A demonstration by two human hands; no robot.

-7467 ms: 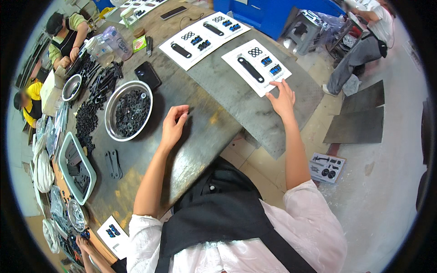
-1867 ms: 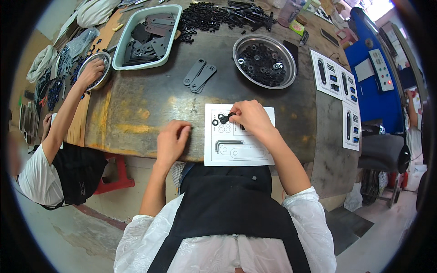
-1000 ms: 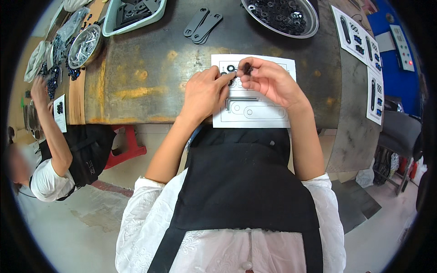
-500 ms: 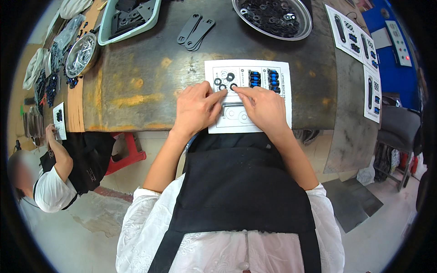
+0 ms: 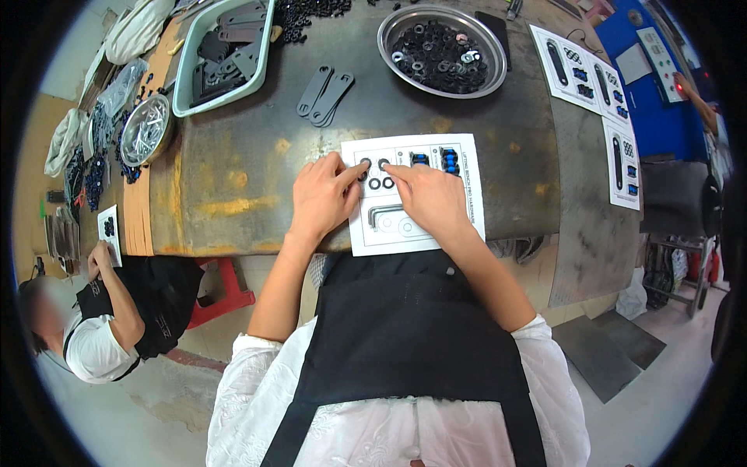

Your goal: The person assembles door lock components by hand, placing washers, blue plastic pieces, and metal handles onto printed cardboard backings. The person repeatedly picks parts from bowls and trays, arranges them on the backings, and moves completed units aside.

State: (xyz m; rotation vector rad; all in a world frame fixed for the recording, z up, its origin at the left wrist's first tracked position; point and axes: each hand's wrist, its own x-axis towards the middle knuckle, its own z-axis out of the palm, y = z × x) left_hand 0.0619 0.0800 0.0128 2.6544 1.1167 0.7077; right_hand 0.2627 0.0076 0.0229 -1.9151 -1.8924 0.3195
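Note:
In front of me a white printed card lies on the table. Black washers rest flat on its upper left part. My left hand touches a washer at the upper left with its stretched index finger. On a washer just right of it sits the index fingertip of my right hand. Neither hand grips anything; the other fingers bend loosely. Short blue and black bolts stand in rows at the card's upper right, partly behind my right hand. Below the washers is an L-shaped grey outline; whether printed or real I cannot tell.
Beyond the card lie flat dark metal plates. A steel bowl of washers, a pale green bin of black parts and a bowl of shiny parts stand farther off. More printed cards lie right. A person sits left.
The washers now sit in neater rows on the card, and both index fingers have shifted with them. The view has tilted, so the table appears lower. A co-worker's hand has appeared at far right.

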